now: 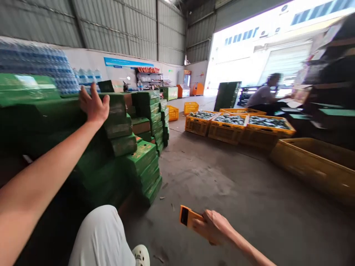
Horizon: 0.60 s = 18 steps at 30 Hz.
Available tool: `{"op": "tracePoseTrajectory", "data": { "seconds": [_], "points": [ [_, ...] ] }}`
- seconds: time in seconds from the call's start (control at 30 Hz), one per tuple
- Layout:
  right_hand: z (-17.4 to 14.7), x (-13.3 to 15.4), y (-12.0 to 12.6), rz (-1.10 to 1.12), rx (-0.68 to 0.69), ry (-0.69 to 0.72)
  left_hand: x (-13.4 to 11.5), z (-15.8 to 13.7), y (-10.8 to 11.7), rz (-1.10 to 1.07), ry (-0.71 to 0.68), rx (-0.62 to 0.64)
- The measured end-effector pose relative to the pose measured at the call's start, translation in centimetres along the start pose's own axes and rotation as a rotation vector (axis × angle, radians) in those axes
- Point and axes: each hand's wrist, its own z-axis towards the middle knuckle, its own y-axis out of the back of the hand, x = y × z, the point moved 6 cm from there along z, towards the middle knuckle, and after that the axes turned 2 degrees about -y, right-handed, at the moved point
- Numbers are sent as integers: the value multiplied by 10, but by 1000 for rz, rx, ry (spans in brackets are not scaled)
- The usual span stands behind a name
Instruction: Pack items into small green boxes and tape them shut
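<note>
My left hand is stretched forward with its fingers spread, and its palm side lies against the upper part of the stacked green cartons. Nothing is held in it. Low over the floor, my right hand grips an orange phone with a dark panel at its far end. The fingers wrap round the phone and hide part of it. More green boxes stand in a lower pile just right of the left arm.
Yellow crates full of small wrapped pieces line the floor ahead, and a larger yellow bin stands at right. A person sits behind the crates. Water bottle packs rise at left. Concrete floor runs between stacks and crates.
</note>
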Motion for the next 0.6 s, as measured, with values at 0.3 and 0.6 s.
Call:
{"op": "tracePoseTrajectory", "data": {
  "seconds": [0.3,0.6],
  "points": [
    [-16,-47,-9,79,35,-121,-24,-22,-12,126,-289,208],
    [-13,-69,-24,143,-202,-186,4,22,-63,296,-150,173]
  ]
}}
